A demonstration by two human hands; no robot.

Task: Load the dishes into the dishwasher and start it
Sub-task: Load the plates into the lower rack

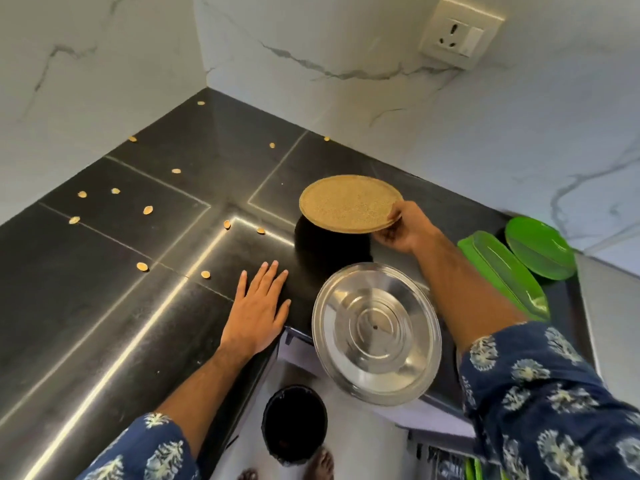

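My right hand (401, 230) pinches the near right rim of a round golden-brown plate (346, 202) and holds it lifted above the black counter (104, 289), its shadow below. A shiny steel lid or plate (375, 332) lies at the counter's front edge, overhanging it. Two green leaf-shaped plates (502, 275) (538, 247) lie at the right by the wall. My left hand (258, 306) rests flat on the counter near its edge, fingers straight, holding nothing. No dishwasher can be made out for certain; some green shows at the bottom right.
Several small yellow seeds (148, 210) are scattered over the counter. A wall socket (457, 34) sits on the marble wall at upper right. A black bin (294, 424) stands on the floor below, beside my bare feet.
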